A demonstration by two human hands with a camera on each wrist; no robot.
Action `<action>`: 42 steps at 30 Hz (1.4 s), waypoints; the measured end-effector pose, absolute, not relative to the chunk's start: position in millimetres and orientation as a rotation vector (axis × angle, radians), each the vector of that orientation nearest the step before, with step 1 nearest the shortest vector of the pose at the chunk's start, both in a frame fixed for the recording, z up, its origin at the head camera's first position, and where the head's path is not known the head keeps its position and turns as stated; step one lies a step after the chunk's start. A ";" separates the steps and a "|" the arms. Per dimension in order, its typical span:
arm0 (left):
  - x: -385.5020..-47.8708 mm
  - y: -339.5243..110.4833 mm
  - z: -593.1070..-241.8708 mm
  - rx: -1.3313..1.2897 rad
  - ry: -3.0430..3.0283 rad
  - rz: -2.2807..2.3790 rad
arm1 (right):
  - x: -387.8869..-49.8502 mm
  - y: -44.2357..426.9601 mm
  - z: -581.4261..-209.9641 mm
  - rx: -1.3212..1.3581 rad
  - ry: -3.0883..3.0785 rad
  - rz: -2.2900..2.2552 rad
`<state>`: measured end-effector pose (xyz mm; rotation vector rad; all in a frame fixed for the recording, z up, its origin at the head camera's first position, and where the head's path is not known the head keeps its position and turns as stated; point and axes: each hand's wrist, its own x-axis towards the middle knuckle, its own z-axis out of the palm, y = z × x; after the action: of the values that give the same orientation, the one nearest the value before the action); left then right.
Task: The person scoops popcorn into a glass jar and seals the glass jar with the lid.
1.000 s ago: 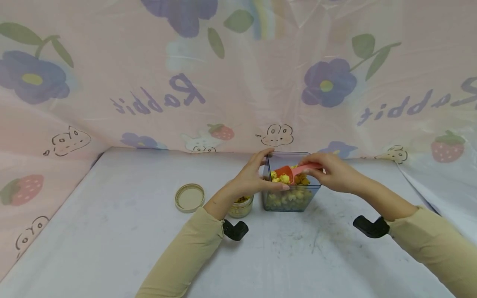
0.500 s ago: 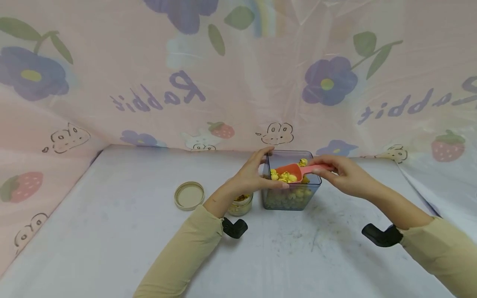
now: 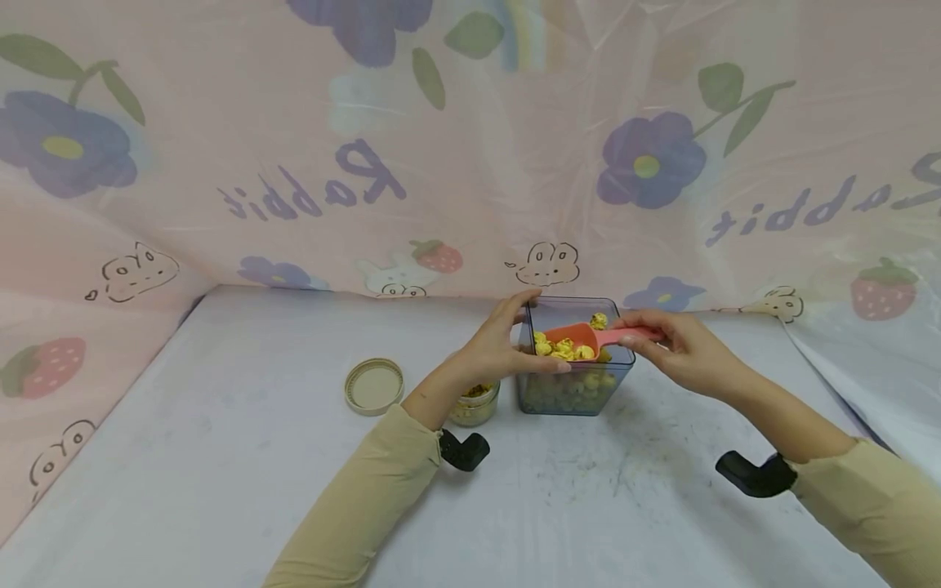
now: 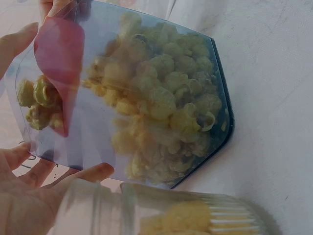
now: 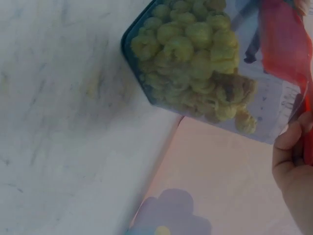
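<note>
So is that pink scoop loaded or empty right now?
The pink scoop is loaded: several yellow popcorn pieces sit in its bowl in the head view.

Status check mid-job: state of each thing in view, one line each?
Bin: upright, uncovered, partly filled
Scoop: loaded with popcorn
Jar: open, upright, not empty
Lid: off, lying flat
Left hand: gripping the bin
Right hand: pinching the scoop

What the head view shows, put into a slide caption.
Right fingers hold a pink scoop of popcorn inside a tinted container the left fingers grip.
</note>
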<state>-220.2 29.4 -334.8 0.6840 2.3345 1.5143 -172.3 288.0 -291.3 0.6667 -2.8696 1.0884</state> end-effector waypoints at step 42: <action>-219.3 28.6 -331.6 0.665 2.353 1.481 | -162.1 306.9 -289.1 0.470 -2.785 1.106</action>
<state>-219.3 28.6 -331.6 0.6653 2.3534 1.4814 -162.1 306.9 -289.1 0.4703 -2.7846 1.1061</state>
